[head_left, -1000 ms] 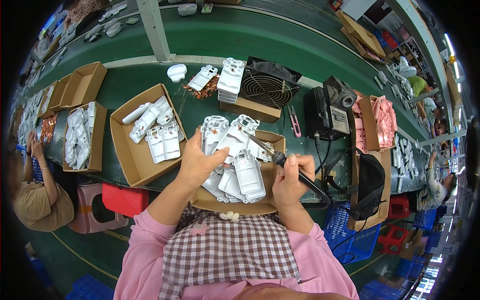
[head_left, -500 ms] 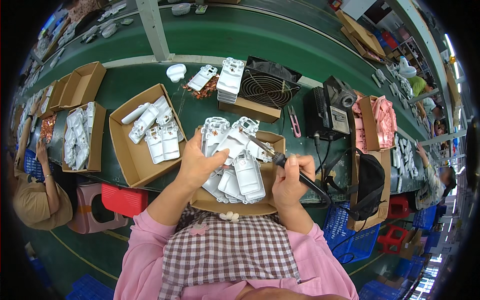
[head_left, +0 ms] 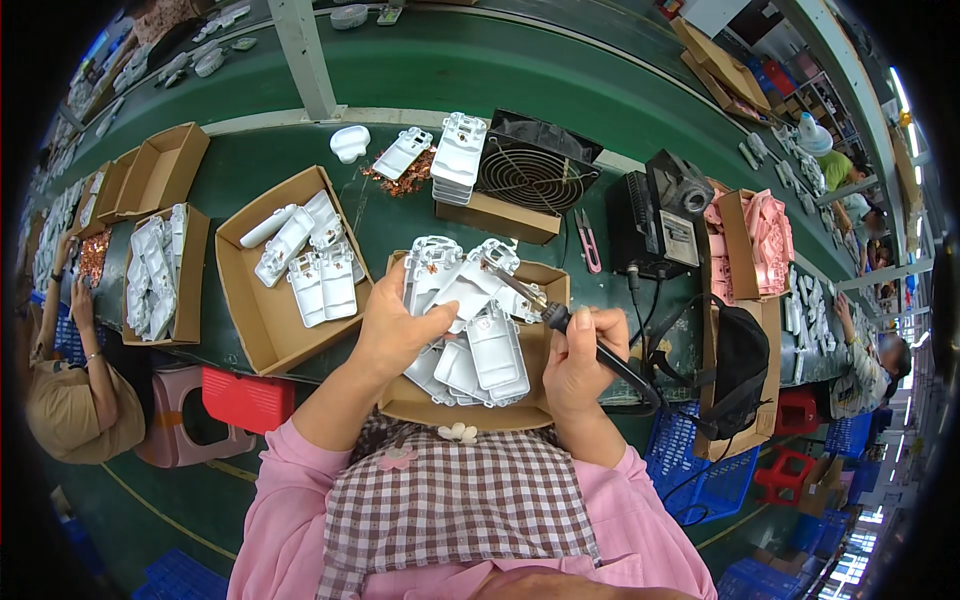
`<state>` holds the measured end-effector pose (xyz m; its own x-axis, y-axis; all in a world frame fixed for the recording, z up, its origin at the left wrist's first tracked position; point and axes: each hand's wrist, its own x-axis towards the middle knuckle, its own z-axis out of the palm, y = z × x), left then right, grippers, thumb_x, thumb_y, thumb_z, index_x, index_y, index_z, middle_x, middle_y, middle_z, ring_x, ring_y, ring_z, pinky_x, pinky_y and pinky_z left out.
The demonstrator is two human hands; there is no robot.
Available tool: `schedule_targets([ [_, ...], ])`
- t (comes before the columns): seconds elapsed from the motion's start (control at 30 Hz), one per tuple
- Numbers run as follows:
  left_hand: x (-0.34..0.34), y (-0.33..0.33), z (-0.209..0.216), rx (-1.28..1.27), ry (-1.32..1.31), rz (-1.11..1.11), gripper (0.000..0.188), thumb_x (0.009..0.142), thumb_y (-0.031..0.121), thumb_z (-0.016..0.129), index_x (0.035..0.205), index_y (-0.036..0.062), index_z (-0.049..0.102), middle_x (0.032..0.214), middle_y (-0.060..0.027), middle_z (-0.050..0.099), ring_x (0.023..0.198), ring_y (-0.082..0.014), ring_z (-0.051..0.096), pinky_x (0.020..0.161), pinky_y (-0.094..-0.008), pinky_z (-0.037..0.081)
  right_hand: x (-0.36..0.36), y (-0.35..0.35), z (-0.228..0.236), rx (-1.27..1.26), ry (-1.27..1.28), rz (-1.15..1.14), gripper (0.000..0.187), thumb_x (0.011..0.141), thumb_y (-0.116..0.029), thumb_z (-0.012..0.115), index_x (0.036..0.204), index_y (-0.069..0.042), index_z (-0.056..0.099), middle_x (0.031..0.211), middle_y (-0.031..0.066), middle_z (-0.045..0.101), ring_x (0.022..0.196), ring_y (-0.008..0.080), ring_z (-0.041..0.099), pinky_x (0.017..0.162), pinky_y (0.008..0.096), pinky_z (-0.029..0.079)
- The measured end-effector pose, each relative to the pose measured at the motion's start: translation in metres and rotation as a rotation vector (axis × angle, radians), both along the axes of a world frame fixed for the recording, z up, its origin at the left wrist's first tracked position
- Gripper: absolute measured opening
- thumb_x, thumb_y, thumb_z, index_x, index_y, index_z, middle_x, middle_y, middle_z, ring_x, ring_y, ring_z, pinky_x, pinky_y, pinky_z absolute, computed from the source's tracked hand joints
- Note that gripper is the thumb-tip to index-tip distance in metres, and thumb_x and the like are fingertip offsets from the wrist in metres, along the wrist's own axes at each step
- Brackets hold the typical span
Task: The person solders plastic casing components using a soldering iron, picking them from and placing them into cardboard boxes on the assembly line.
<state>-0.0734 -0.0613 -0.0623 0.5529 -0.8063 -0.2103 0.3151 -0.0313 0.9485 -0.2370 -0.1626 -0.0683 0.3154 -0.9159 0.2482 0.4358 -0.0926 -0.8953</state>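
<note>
My left hand point(head_left: 395, 325) grips a white plastic housing point(head_left: 462, 287) with its thumb across the front. In my right hand point(head_left: 583, 362) is a soldering iron point(head_left: 557, 317), held like a pen. Its metal tip reaches the upper end of the housing, near small copper-coloured metal bits; I cannot tell whether it touches. Under both hands lies a cardboard box point(head_left: 405, 402) with several more white housings point(head_left: 495, 352) piled in it.
Left of me is a cardboard box point(head_left: 248, 325) of white parts. Ahead are copper-coloured pieces point(head_left: 412, 182), stacked housings point(head_left: 459, 150) and a black fan point(head_left: 535, 175). Pink-handled tweezers point(head_left: 588, 245) lie by a black soldering station point(head_left: 645, 230). Its cable hangs on the right. Co-workers sit on both sides.
My hands, the housing and the soldering iron stay almost where they were. At the far left, a co-worker's hand has shifted slightly.
</note>
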Motion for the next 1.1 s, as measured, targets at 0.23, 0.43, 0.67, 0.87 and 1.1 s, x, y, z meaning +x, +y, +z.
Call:
schedule_targets([
  [0.23,0.000,0.000,0.001,-0.012,0.000,-0.008,0.039,0.075,0.002,0.066,0.111,-0.0024,0.052,0.091,-0.0082,0.062,0.072,-0.0115,0.061,0.058,-0.0250,0.053,0.000,-0.001,-0.001,-0.001,0.013,0.005,0.021,0.089,-0.009,0.058,0.077,-0.008,0.041,0.063,-0.0005,0.046,0.047,0.0046,0.037,0.041,0.0186,0.031],
  [0.43,0.001,0.000,-0.001,-0.024,0.016,-0.032,0.043,0.075,0.004,0.068,0.113,-0.0015,0.049,0.094,-0.0084,0.061,0.074,-0.0118,0.061,0.058,-0.0248,0.053,-0.001,0.000,-0.003,0.012,-0.039,-0.038,0.019,0.089,-0.010,0.058,0.079,-0.006,0.042,0.063,0.0015,0.046,0.045,0.0053,0.038,0.039,0.0189,0.031],
  [0.67,-0.002,-0.005,0.003,-0.036,0.015,-0.125,0.050,0.083,0.016,0.068,0.122,0.0016,0.040,0.097,-0.0067,0.057,0.081,-0.0107,0.059,0.060,-0.0231,0.051,-0.008,0.003,-0.005,-0.112,-0.049,-0.005,0.018,0.089,-0.013,0.057,0.083,-0.005,0.042,0.066,0.0053,0.049,0.047,0.0068,0.041,0.041,0.0207,0.034],
  [0.87,-0.002,-0.002,-0.014,-0.101,-0.045,-0.062,0.020,0.090,0.012,0.056,0.106,-0.0006,0.056,0.095,-0.0021,0.061,0.078,-0.0056,0.053,0.071,-0.0226,0.045,-0.002,0.005,-0.005,-0.130,0.063,-0.002,0.019,0.087,-0.009,0.057,0.077,-0.007,0.041,0.062,0.0013,0.045,0.047,0.0061,0.036,0.042,0.0204,0.031],
  [1.1,-0.007,-0.004,-0.014,-0.066,-0.299,0.054,0.020,0.089,0.010,0.057,0.104,-0.0019,0.060,0.086,-0.0029,0.065,0.077,-0.0063,0.056,0.069,-0.0227,0.046,-0.005,0.003,-0.014,-0.225,0.161,0.000,0.019,0.087,-0.007,0.059,0.076,-0.006,0.043,0.061,0.0015,0.047,0.046,0.0049,0.038,0.039,0.0191,0.031],
])
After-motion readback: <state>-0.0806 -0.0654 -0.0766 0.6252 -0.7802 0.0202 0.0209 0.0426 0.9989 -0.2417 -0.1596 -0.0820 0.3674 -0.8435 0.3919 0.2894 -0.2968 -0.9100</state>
